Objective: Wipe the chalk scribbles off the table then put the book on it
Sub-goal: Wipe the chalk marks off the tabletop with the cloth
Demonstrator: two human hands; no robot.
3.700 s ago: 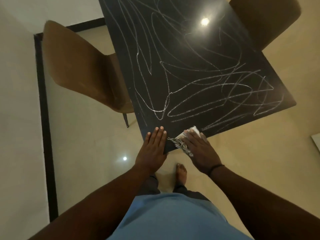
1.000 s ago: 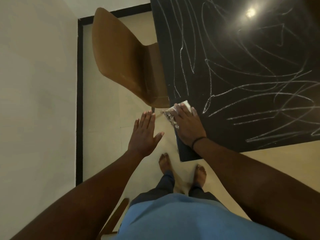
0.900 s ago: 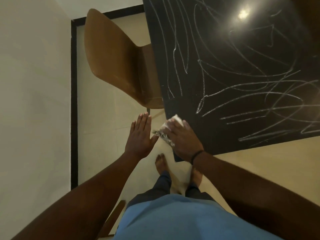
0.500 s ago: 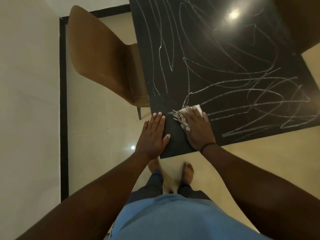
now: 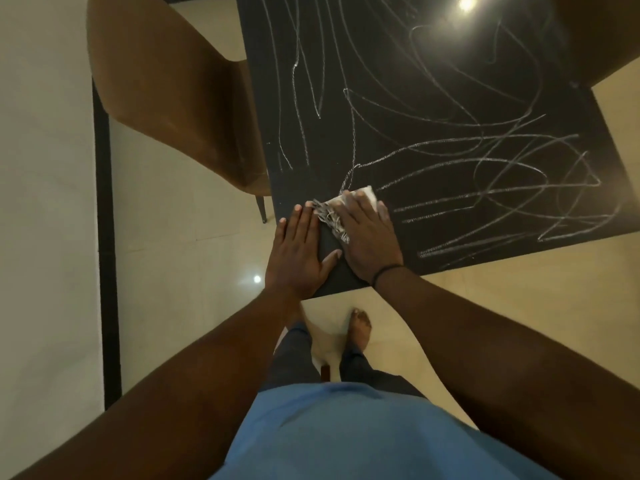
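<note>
a: at the near corner of the tabletop, what are the hands doing?

b: the right hand lies flat on a white cloth, its fingers straight and slightly spread, pressing the cloth onto the dark surface. a grey fringe of the cloth sticks out on the left from under that hand. the left hand rests just beside it on the corner, fingers straight and close together, holding nothing.

a: and the chalk scribbles?

b: they cover most of the surface beyond and to the right of the cloth. only the small patch around the hands looks bare, so i'd judge the wiping has barely begun.

a: how will that cloth handle?

b: it looks soft, thin and light, so it should bunch or slide out from under a loose palm. flat pressure across its middle, as now, seems the best hold for it. chalk on a glossy black top probably smears, so overlapping passes may be needed.

a: where's the book?

b: not in view, so i can't say anything about its weight or where to grip it.

a: anything else nearby?

b: a brown chair stands against the left edge, and another brown shape, maybe a second chair, shows at the far right corner. the person's bare feet stand on a pale tiled floor.
</note>
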